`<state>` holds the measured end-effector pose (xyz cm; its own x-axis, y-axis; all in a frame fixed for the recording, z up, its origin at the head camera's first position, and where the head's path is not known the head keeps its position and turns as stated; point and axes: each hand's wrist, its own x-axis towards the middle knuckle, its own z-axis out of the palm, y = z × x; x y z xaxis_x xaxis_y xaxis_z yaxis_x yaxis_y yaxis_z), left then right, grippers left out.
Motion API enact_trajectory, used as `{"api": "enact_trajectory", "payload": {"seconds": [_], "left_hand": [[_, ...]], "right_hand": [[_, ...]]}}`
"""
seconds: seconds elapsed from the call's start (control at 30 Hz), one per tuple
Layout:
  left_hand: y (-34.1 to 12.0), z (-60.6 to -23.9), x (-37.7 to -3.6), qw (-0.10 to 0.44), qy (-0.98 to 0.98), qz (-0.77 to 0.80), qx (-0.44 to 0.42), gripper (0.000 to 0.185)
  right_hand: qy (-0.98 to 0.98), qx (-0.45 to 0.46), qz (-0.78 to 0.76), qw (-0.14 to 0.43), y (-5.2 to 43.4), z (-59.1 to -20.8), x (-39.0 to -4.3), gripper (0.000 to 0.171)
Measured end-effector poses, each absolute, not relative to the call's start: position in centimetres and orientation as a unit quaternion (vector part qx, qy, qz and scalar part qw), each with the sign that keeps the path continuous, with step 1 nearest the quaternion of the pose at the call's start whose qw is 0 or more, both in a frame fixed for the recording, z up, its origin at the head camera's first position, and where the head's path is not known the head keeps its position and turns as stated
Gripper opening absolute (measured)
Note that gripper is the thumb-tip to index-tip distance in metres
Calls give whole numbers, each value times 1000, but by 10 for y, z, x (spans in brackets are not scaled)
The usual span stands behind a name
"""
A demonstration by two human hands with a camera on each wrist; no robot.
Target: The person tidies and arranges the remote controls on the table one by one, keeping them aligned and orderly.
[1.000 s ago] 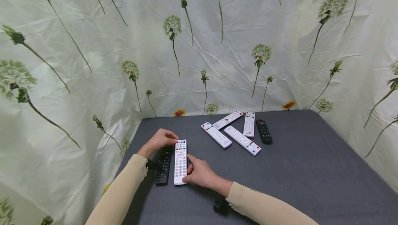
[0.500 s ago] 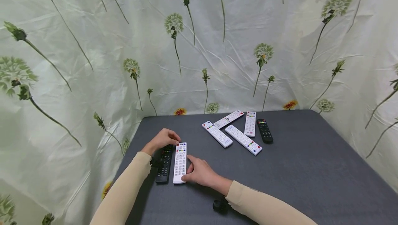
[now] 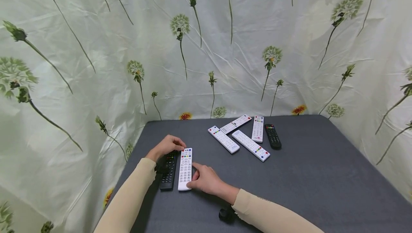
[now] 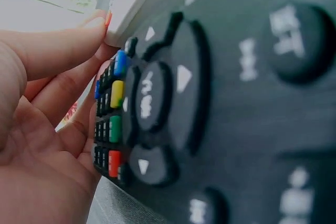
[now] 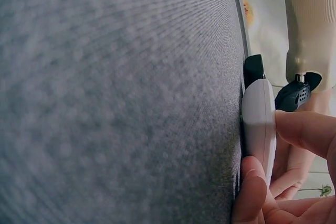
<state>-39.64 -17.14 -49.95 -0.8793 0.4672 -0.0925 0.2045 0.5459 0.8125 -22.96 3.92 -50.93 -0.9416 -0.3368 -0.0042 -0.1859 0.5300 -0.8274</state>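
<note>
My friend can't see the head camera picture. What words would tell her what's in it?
Two hands line up a white remote beside a black remote on a gray table: the left hand at their far ends, the right hand at the white one's near end. Five more remotes lie farther back.

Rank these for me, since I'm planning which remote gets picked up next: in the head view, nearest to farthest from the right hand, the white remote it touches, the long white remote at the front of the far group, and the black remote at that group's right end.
From the right hand:
1. White remote, at its fingertips, left.
2. Long white remote, mid-table, beyond.
3. Far black remote, rightmost, farthest.
</note>
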Motion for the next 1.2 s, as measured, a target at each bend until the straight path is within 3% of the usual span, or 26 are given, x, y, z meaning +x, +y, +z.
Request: {"api": "enact_trajectory", "payload": {"seconds": [0.53,0.7,1.2], "left_hand": [[-167,-510,-396,136,859,455,191,9],[-166,-504,-396,135,863,450,188,10],[-135,-487,-400,115,867,463,144,22]], "right_hand": [[870,-150,-463,71,42,-512,-228,81],[856,-148,-486,97,47,-506,-232,80],[818,-137,-556,50,94,-476,-257,42]]}}
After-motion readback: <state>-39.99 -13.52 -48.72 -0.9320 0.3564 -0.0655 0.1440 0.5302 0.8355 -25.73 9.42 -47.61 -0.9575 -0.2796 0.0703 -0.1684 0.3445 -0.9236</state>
